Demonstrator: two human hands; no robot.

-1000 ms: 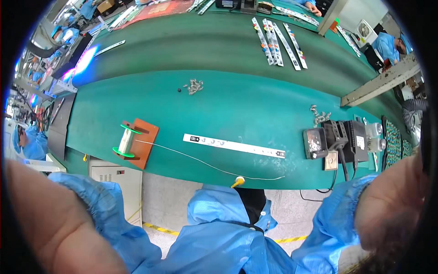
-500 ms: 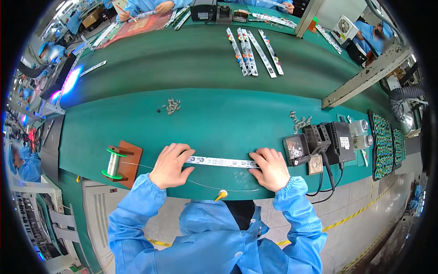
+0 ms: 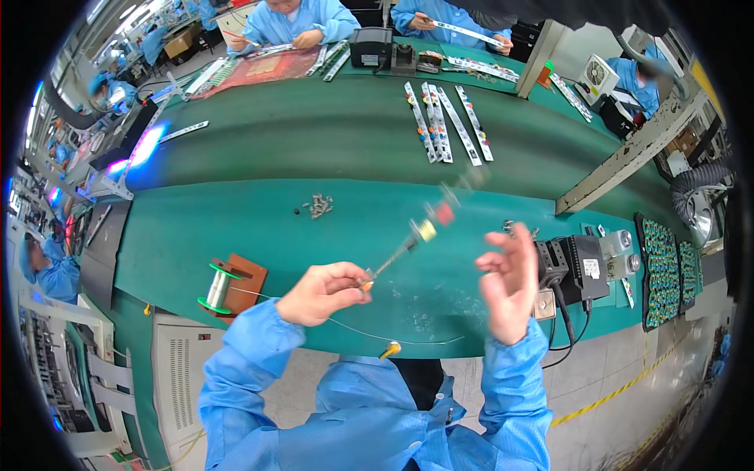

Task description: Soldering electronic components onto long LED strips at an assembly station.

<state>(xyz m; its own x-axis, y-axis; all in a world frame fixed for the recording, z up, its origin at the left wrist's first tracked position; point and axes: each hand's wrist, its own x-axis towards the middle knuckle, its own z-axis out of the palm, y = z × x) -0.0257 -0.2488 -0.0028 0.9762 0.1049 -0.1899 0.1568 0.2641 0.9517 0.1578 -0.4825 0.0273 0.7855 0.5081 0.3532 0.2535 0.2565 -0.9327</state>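
Observation:
My left hand (image 3: 318, 294) pinches the near end of a narrow circuit board strip (image 3: 425, 230) between thumb and fingers. Lifted off the mat, the strip slants away to the upper right, blurred by motion, with red and yellow parts along it. My right hand (image 3: 509, 289) is raised beside it, holding nothing, its fingers apart. To the left of my left hand, a spool of solder wire (image 3: 218, 288) sits on a brown stand (image 3: 250, 279). Its wire (image 3: 367, 335) runs loose past my left wrist along the near edge.
Small metal parts (image 3: 320, 206) lie in a pile on the green mat (image 3: 236, 212). A soldering station (image 3: 583, 267) with an iron holder (image 3: 551, 263) stands right, beside a metal post (image 3: 628, 161). Several board strips (image 3: 440, 125) lie beyond. Co-workers (image 3: 294, 27) sit opposite.
The strip, flat on the mat between both hands before, is now lifted and tilted in my left hand. My right hand has let go and risen. The whole view has shifted slightly.

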